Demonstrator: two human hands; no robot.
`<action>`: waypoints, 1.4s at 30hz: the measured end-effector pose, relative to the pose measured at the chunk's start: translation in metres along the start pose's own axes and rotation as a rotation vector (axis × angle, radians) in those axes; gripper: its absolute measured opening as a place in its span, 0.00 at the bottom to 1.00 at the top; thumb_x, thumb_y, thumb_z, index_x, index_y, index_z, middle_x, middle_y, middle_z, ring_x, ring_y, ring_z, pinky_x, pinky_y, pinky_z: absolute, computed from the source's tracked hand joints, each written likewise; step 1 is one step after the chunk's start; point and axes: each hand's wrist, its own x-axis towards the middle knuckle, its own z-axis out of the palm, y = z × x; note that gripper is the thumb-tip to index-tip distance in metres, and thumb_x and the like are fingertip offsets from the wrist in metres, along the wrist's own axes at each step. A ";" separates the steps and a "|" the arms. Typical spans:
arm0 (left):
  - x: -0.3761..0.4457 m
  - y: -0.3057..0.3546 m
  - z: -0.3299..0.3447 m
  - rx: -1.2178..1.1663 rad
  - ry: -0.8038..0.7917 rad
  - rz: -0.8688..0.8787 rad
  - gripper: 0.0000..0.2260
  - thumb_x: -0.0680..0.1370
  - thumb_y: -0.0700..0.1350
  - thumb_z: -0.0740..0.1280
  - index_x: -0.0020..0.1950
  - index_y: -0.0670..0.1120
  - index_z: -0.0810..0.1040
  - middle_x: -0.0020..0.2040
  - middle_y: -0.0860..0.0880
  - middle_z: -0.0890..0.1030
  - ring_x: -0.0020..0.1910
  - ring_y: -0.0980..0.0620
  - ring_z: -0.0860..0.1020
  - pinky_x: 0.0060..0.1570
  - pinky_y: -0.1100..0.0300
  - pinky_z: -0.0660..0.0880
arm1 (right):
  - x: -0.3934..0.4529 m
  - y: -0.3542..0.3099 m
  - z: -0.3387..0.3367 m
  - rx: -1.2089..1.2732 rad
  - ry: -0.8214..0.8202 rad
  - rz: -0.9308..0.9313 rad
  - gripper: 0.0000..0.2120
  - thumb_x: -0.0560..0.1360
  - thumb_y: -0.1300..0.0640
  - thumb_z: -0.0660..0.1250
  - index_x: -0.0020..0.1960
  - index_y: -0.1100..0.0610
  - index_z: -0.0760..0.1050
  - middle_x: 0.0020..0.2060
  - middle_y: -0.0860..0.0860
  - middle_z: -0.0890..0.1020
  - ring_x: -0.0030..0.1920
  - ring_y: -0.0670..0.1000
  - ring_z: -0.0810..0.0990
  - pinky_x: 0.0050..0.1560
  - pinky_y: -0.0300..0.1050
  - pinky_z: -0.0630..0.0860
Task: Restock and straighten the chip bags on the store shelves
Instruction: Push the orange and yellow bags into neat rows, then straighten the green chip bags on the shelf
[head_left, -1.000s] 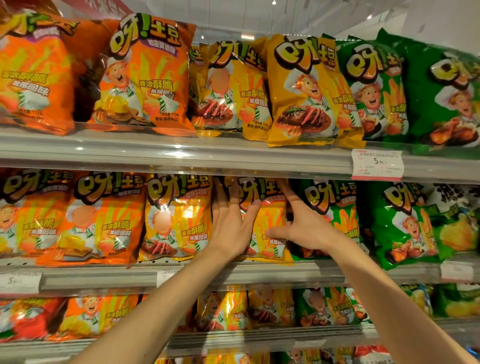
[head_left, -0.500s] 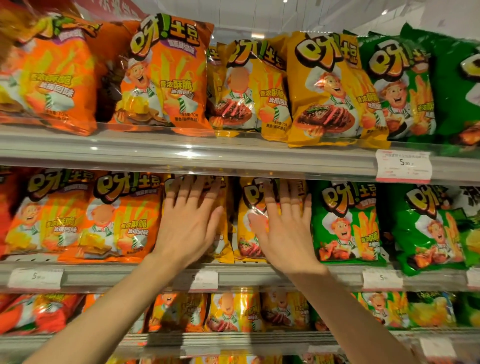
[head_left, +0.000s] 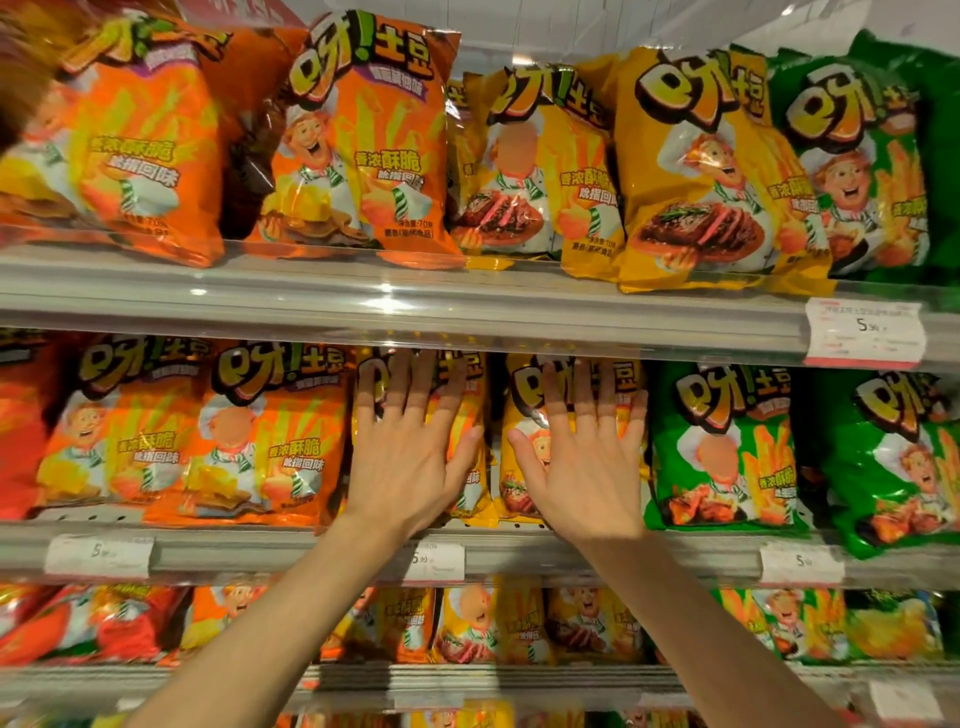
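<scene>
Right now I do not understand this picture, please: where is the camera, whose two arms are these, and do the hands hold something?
The camera sits on a person's head and looks forward at store shelves, so the arms are that person's own. The left hand lies flat with straight fingers on a shiny yellow chip bag on the grey metal middle shelf. The right hand presses flat on the neighbouring yellow chip bag. Nothing is gripped. Orange bags stand left, green bags right.
</scene>
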 end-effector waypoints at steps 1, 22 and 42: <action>0.000 0.000 0.000 0.002 0.001 -0.001 0.29 0.82 0.62 0.52 0.80 0.49 0.60 0.79 0.40 0.60 0.80 0.39 0.54 0.75 0.34 0.50 | 0.000 0.000 0.001 0.004 0.016 0.000 0.33 0.81 0.34 0.50 0.77 0.54 0.67 0.75 0.60 0.68 0.76 0.63 0.62 0.73 0.72 0.52; -0.082 0.037 -0.016 -0.736 0.026 0.174 0.26 0.82 0.52 0.61 0.79 0.46 0.62 0.79 0.43 0.60 0.78 0.43 0.60 0.72 0.41 0.64 | -0.097 -0.003 -0.019 0.586 -0.025 0.288 0.40 0.78 0.28 0.46 0.82 0.48 0.43 0.81 0.43 0.44 0.80 0.42 0.41 0.80 0.53 0.49; -0.149 0.121 -0.016 -1.051 -0.147 -0.198 0.28 0.81 0.60 0.59 0.80 0.56 0.59 0.75 0.62 0.66 0.73 0.61 0.67 0.68 0.52 0.72 | -0.191 0.075 -0.027 0.907 -0.308 0.543 0.37 0.70 0.20 0.49 0.77 0.29 0.47 0.76 0.33 0.61 0.76 0.39 0.61 0.75 0.56 0.64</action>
